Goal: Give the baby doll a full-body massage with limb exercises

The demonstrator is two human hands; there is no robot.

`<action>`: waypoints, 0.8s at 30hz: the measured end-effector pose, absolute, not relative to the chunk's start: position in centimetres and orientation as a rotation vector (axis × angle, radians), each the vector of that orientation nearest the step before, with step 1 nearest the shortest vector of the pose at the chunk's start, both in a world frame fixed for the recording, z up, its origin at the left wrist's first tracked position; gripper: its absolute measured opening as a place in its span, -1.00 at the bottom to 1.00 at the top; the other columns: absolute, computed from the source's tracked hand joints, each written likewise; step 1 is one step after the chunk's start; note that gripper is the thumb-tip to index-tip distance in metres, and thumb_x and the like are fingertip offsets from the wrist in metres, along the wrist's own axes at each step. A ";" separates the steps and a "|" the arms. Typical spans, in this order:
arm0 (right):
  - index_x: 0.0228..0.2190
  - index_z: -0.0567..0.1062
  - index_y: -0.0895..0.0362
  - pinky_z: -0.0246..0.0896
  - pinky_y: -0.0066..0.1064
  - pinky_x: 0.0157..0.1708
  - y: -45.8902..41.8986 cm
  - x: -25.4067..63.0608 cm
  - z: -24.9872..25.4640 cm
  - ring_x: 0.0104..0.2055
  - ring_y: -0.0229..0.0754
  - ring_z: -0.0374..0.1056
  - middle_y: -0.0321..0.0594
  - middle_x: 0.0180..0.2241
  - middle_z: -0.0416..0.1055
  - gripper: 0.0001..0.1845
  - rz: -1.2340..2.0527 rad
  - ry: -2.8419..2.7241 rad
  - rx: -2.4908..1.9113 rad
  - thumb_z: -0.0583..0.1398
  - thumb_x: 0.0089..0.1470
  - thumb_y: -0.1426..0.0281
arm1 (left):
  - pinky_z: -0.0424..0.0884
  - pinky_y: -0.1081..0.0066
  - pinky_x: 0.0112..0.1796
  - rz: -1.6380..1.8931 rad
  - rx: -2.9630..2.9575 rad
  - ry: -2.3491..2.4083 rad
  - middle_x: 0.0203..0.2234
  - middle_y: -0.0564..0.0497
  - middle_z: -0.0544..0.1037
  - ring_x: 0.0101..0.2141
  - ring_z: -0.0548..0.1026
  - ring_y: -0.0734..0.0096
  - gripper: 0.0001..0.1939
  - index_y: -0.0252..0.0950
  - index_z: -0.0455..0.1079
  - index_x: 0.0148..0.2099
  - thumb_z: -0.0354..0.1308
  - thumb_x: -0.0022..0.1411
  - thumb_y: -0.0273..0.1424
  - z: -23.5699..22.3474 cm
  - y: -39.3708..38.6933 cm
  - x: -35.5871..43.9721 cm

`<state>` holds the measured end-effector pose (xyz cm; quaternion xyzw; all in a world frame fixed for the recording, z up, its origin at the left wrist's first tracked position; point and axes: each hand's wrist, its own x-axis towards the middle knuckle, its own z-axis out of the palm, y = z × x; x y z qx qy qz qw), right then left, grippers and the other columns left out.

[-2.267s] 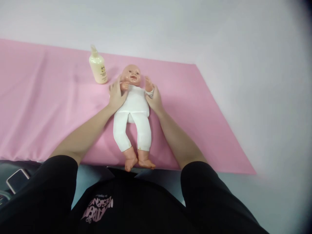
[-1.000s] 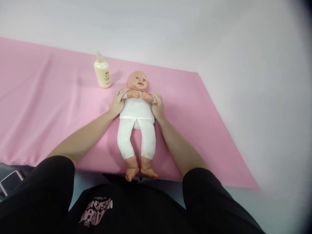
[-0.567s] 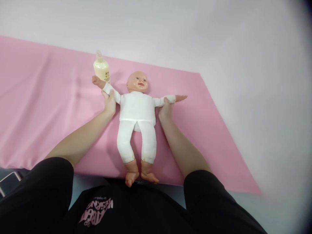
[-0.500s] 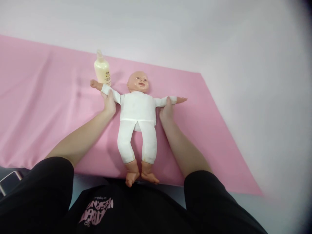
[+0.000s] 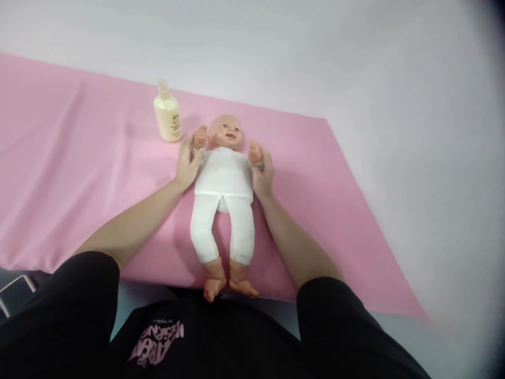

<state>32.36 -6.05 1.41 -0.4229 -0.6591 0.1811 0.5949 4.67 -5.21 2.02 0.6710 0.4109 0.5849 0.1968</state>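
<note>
A baby doll (image 5: 223,179) in a white bodysuit lies on its back on a pink cloth (image 5: 79,173), feet toward me. My left hand (image 5: 188,163) is closed round the doll's arm on the left side, and my right hand (image 5: 263,171) is closed round its arm on the right side. Both doll arms are raised, its small hands up beside its head.
A cream lotion bottle (image 5: 168,113) with a pump top stands on the pink cloth just left of the doll's head. A phone (image 5: 16,292) lies at the lower left edge. The white surface (image 5: 414,131) extends right of the cloth.
Half a second ago the doll's arms were stretched out sideways. I have since folded both arms in and up, so its hands now sit beside its head.
</note>
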 end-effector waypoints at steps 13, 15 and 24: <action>0.27 0.34 -0.01 0.26 0.17 0.35 -5.6 32.4 0.9 0.30 0.06 0.35 -0.05 0.23 0.41 -0.42 0.429 -1.466 -1.018 0.14 0.23 0.31 | 0.08 0.03 0.45 1.634 1.900 1.146 0.37 -0.26 0.33 0.42 0.25 0.03 -0.18 -0.18 0.17 0.45 -0.03 0.42 0.26 2.2 -5.3 5.1; 0.37 0.21 -0.01 0.23 0.24 0.35 -5.1 32.9 0.7 0.41 0.10 0.25 0.00 0.32 0.29 -0.37 0.360 -1.420 -1.018 0.07 0.31 0.23 | 0.00 0.07 0.48 1.700 1.740 1.172 0.45 -0.24 0.21 0.49 0.12 0.07 -0.14 -0.14 0.06 0.48 -0.04 0.40 0.29 1.8 -4.7 4.8; 0.46 -0.09 -0.08 -0.01 0.26 0.50 -0.5 36.4 -3.1 0.59 0.03 -0.10 -0.05 0.49 -0.07 -0.24 0.518 -0.942 -1.063 -0.10 0.31 0.09 | -0.10 0.08 0.49 1.644 1.542 1.294 0.44 -0.17 0.25 0.53 -0.07 0.41 -0.29 -0.21 0.14 0.42 -0.51 0.60 0.07 -0.6 -1.6 2.9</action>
